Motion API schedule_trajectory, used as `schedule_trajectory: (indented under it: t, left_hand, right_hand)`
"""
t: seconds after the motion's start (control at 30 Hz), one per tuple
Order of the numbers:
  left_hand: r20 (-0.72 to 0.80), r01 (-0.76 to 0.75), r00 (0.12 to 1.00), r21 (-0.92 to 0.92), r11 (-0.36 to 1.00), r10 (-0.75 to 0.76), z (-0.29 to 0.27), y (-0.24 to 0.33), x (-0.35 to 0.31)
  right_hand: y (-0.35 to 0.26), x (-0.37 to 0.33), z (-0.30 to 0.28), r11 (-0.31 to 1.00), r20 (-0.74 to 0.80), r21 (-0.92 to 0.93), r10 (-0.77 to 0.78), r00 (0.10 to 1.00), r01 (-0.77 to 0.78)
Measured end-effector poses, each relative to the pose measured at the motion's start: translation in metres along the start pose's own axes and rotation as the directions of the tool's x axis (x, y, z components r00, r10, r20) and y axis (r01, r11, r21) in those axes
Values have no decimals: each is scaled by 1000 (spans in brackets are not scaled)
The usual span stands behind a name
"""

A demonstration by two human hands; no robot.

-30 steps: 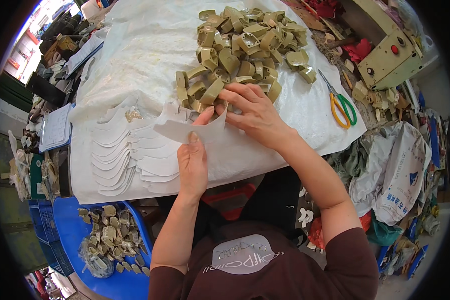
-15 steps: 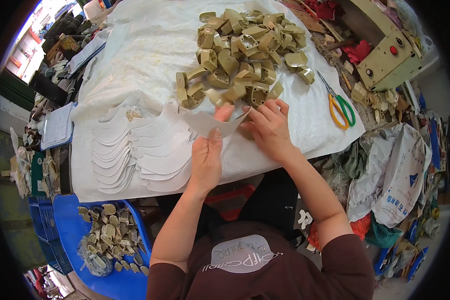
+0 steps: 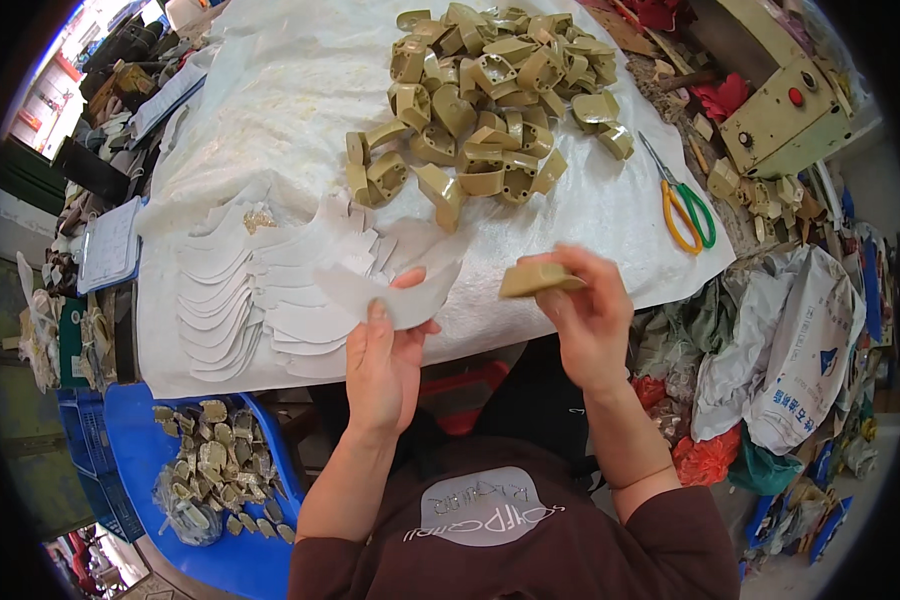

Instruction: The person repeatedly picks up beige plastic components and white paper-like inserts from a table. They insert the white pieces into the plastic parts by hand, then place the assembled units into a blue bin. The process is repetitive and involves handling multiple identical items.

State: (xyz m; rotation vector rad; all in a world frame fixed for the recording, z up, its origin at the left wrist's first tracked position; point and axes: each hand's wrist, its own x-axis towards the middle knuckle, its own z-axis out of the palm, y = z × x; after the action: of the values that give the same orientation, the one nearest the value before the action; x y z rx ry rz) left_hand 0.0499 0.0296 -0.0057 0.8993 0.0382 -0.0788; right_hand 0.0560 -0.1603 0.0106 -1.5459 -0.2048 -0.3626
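Observation:
My left hand (image 3: pixel 378 375) is closed on a curved white sheet piece (image 3: pixel 415 303), the thumb on top and the fingers underneath. The piece bends up at both ends over the table's near edge. To its right, my right hand (image 3: pixel 598 325) grips a tan shoe heel (image 3: pixel 532 281) between thumb and fingers, apart from the white piece. Beyond my hands lies a heap of similar glossy tan heels (image 3: pixel 485 110), some showing holes in their faces. Left of my left hand, overlapping rows of white cut pieces (image 3: pixel 215 310) lie on the white-covered table (image 3: pixel 280 110).
Scissors (image 3: pixel 682 205) with orange and green handles lie at the table's right side. Behind them stands a pale green machine (image 3: pixel 790 125) with a red button. A blue tub (image 3: pixel 120 440) with more heels sits at lower left; white sacks (image 3: pixel 790 350) are at right.
My hands have come apart and nearer to me. The right one has moved off the white piece to the right and now shows a heel in its grip; the left keeps the piece.

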Motion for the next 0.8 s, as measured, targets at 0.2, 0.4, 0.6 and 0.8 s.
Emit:
schedule_trajectory:
  t: [0.2, 0.4, 0.6, 0.8]
  left_hand:
    - [-58, 43, 997, -171, 984, -54, 12, 0, -32]
    - [4, -65, 998, -82, 994, 66, 10, 6, -44]
    - [37, -70, 997, 17, 997, 70, 9, 6, -46]
    - [43, -122, 992, 224, 967, 116, 15, 11, -51]
  right_hand:
    - [-9, -19, 44, 931, 213, -32, -350, 912, 365]
    - [4, -19, 55, 815, 175, -87, -554, 814, 573]
    - [5, -18, 51, 803, 201, -113, -558, 805, 585]
    - [4, -15, 52, 737, 194, -229, -605, 772, 636]
